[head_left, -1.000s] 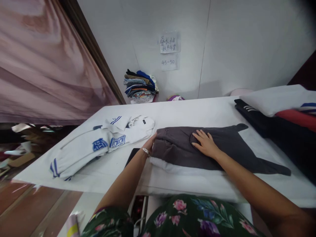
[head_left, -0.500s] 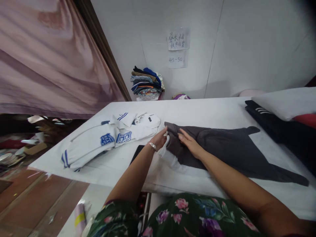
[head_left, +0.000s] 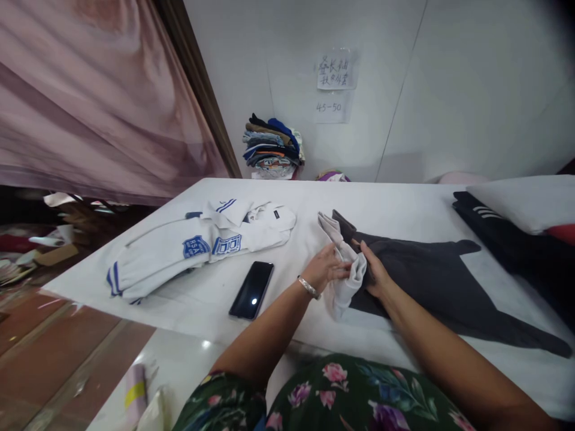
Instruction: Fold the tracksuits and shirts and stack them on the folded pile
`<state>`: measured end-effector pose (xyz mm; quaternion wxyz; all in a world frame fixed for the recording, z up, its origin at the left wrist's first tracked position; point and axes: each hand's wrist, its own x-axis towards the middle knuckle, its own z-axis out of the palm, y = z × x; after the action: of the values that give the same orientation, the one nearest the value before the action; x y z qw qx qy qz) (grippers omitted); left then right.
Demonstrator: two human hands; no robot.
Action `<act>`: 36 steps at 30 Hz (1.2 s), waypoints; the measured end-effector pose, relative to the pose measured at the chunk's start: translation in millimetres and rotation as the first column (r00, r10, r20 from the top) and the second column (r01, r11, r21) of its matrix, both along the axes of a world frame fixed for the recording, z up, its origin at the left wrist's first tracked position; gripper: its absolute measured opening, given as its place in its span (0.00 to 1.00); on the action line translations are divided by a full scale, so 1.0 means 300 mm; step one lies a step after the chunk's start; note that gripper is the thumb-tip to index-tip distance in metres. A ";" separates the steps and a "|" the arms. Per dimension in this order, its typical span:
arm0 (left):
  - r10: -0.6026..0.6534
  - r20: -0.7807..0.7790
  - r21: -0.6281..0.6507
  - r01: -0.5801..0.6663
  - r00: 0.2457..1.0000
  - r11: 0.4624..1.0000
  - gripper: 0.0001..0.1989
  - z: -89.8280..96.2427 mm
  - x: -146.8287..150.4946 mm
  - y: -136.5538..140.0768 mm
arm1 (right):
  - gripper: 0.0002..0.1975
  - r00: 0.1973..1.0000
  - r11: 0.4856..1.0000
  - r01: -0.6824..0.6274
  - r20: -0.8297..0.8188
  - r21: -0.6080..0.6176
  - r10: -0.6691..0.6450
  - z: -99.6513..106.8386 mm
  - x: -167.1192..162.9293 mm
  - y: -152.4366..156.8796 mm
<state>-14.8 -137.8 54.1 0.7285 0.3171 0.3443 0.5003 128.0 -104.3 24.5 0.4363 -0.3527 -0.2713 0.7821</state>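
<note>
A dark grey garment (head_left: 417, 269) lies stretched out over the right half of the white table, its two narrow ends pointing right. At its left end a pale, whitish part (head_left: 348, 287) is folded up and bunched. My left hand (head_left: 326, 269) grips this pale part with bent fingers, a bracelet on its wrist. Just to the right, my right hand (head_left: 376, 272) holds the raised dark edge, its fingers partly hidden by cloth. A black phone (head_left: 252, 290) lies face up left of my left forearm.
A white shirt (head_left: 157, 248) with blue stripes and badges lies at the left of the white table (head_left: 381, 206). Dark clothing with white stripes (head_left: 503, 233) lies at the right edge. Folded clothes (head_left: 272, 149) are stacked against the wall. A pink curtain (head_left: 90, 90) hangs at left.
Both hands have moved right and lifted the garment's left end, folding its pale part upward. The phone, mostly hidden by my left arm before, is now in full view.
</note>
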 end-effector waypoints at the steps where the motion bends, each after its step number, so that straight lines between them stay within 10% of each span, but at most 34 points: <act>1: 0.029 -0.010 -0.016 -0.029 1.000 0.999 0.27 -0.003 0.000 0.000 | 0.25 1.000 1.000 -0.008 0.011 -0.012 0.008 -0.006 0.003 0.001; 5: 0.191 -0.180 -0.118 -0.214 0.965 0.970 0.36 -0.049 -0.040 0.031 | 0.27 0.996 1.000 -0.027 0.085 0.016 0.025 -0.032 0.005 0.008; 11: 0.106 -0.751 -0.018 -0.180 0.652 0.983 0.10 -0.136 -0.109 0.124 | 0.28 0.974 0.979 -0.043 0.224 0.201 -0.003 -0.019 -0.050 0.003; 19: 0.206 -0.938 0.157 -0.186 0.280 0.970 0.03 -0.136 -0.292 0.132 | 0.28 0.889 0.888 -0.226 0.457 0.401 0.020 -0.047 -0.104 -0.015; 28: 0.137 -0.987 0.134 -0.049 0.078 0.990 0.08 -0.154 -0.331 0.131 | 0.26 0.813 0.704 -0.346 0.573 0.620 -0.105 -0.010 -0.021 -0.078; 32: 0.124 -0.992 0.125 0.045 0.018 0.991 0.11 -0.128 -0.338 0.134 | 0.20 0.617 0.587 -0.369 0.662 0.720 -0.425 0.044 0.229 -0.066; 36: 0.138 -0.989 0.134 0.083 -0.049 0.988 0.14 -0.106 -0.345 0.138 | 0.22 0.158 0.672 -0.292 0.727 0.681 -0.668 0.002 0.549 -0.027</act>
<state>-118.3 -96.4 22.4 0.2157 0.6282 0.7315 0.1542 292.8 -112.2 25.1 0.3613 -0.6010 -0.7013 0.1278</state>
